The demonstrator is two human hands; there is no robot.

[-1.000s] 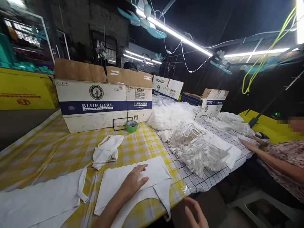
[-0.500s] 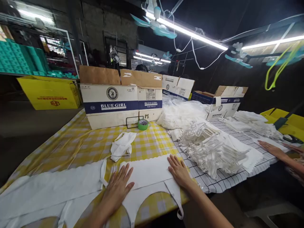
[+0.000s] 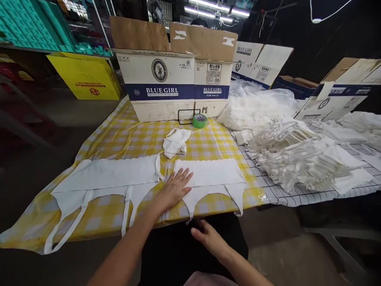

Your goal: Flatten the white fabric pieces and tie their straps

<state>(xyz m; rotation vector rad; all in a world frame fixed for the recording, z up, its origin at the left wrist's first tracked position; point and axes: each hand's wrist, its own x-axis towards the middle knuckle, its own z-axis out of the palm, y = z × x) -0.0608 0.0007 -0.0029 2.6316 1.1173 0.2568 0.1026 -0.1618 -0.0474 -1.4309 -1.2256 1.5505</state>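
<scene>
A white camisole-style garment (image 3: 208, 172) with a scalloped edge lies flat on the yellow checked cloth, its straps toward the table's front edge. My left hand (image 3: 175, 188) rests on its left end, fingers stretched out and flat. Below the front edge, my right hand (image 3: 211, 238) is close to the garment's hanging left strap. Its thumb stands apart from the fingers, whose tips are partly hidden by the table edge; no held thing shows. To the left lies a second white strapped garment (image 3: 110, 174). A crumpled white piece (image 3: 176, 143) sits behind both.
Blue-and-white cartons (image 3: 163, 111) stand at the back, with green tape (image 3: 199, 120) before one. A plastic bag of white items (image 3: 258, 105) and a heap of white garments (image 3: 300, 159) occupy the right side. A yellow box (image 3: 86, 79) stands beyond the table's left side.
My right hand has left the garment's right end and dropped below the table edge, toward the left strap. My left hand now lies on the garment's left end. The view has tilted down.
</scene>
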